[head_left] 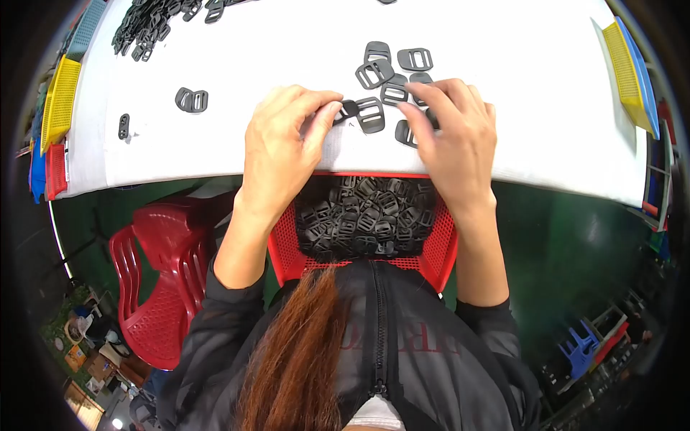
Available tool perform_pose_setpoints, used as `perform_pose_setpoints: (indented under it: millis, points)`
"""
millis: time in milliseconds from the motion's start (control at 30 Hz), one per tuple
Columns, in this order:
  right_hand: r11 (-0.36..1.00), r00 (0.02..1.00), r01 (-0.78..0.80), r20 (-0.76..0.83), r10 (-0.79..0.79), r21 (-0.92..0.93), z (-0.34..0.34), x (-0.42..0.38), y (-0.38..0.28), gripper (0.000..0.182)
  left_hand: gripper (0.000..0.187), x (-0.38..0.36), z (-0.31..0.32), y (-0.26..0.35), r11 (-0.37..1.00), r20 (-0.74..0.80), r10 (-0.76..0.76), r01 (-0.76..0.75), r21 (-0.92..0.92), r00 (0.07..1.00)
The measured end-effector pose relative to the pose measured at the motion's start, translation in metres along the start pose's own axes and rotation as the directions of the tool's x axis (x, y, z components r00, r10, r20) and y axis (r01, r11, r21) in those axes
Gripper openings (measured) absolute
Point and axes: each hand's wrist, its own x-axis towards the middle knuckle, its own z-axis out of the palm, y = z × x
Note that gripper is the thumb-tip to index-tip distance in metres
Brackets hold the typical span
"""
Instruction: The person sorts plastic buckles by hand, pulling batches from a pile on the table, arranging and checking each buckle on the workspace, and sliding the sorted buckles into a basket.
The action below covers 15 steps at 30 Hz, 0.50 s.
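Note:
My left hand is over the white tabletop, its thumb and index finger pinched on a small black plastic slide buckle. Right beside that piece lies another black slide buckle, flat on the table. My right hand hovers over the loose buckles with thumb and index finger apart and nothing visible between them. Partly beneath its fingers are a buckle and one by the thumb. Farther back lie a tilted buckle and a separate one.
A red basket full of black buckles sits at my lap, below the table edge. A dark pile of buckles lies back left, with two buckles nearer. Yellow baskets flank the table. A red chair stands left.

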Motion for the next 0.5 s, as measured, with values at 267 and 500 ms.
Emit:
perform_pose_setpoints:
  millis: [267, 500]
  points:
    - [0.972, 0.985, 0.156, 0.100, -0.139, -0.178, 0.006, 0.009, 0.002, 0.032, 0.029, 0.022, 0.028, -0.001, 0.971, -0.054, 0.231, -0.226, 0.083, 0.972]
    - [0.913, 0.932, 0.350, 0.171, -0.319, -0.211, -0.005, 0.017, 0.009, 0.026, 0.024, 0.030, 0.036, -0.008, 0.960, -0.054, 0.240, -0.229, 0.160, 0.969]
